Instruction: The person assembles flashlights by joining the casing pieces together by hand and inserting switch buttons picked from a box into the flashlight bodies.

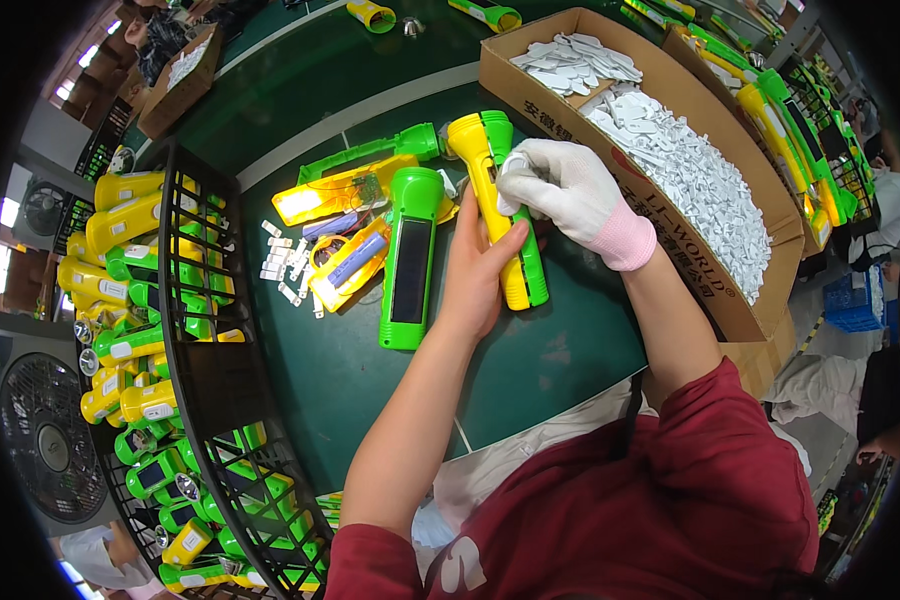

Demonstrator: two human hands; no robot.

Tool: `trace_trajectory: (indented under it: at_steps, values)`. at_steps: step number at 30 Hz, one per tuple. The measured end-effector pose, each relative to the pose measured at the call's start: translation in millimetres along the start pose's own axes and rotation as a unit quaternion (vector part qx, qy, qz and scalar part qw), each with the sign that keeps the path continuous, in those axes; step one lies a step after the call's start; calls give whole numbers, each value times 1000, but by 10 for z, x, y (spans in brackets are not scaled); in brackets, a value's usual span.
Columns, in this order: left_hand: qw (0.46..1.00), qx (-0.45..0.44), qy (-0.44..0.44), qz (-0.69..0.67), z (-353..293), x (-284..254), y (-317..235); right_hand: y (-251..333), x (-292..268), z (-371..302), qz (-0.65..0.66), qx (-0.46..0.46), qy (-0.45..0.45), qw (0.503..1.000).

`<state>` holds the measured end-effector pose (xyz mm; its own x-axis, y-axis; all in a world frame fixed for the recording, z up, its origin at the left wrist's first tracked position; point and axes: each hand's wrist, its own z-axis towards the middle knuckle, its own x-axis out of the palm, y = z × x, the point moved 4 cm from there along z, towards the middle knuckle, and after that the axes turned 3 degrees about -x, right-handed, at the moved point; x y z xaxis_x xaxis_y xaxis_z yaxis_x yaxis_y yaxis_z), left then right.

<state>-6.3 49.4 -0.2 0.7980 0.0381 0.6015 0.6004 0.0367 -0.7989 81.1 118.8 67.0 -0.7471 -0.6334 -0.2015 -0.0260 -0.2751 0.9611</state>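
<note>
My bare left hand [475, 272] is wrapped round a yellow-and-green flashlight [513, 282], holding it slightly tilted over the green table. My right hand [570, 190], in a white glove with a pink cuff, is closed in a pinch against the flashlight's upper side. Whatever its fingertips hold, if anything, blends with the glove. Left of my left hand lies a green flashlight [406, 310] with a dark panel. Beside that are opened yellow casings [320, 203] with wires, a blue cylindrical battery [356, 260], a green half-shell [370, 150] and several small white parts with metal tabs [282, 262].
A cardboard box [660, 205] full of flat white plastic pieces [685, 150] stands at the right. A black crate [220, 385] packed with flashlights flanks the table's left side, near a black fan [50, 440]. More flashlights [372, 15] lie at the far edge.
</note>
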Motion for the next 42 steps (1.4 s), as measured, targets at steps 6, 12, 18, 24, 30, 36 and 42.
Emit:
trace_trajectory:
  at_steps: [6, 12, 18, 24, 30, 36, 42]
  values:
    - [1000, -6, 11, 7, 0, -31, 8, 46, -38, 4, -44, -1, 31, 999]
    - [995, -63, 41, -67, -20, 51, 13, 9, -117, -11, -82, 32, 51, 995]
    - [991, -84, 45, -99, -30, 82, 45, 50, -147, -20, -120, 5, 60, 991]
    - [992, -77, 47, -86, -28, 68, 33, 88, -167, -45, -97, 54, 69, 991]
    - [993, -82, 52, -62, -35, 81, 46, 117, -160, -31, -188, 15, 94, 978]
    - [996, 42, -15, 82, -9, -19, -39, 173, -104, -33, -240, -30, 28, 970]
    - [998, 47, -14, 49, -61, -51, -90, 280, -78, -111, -318, -228, -133, 911]
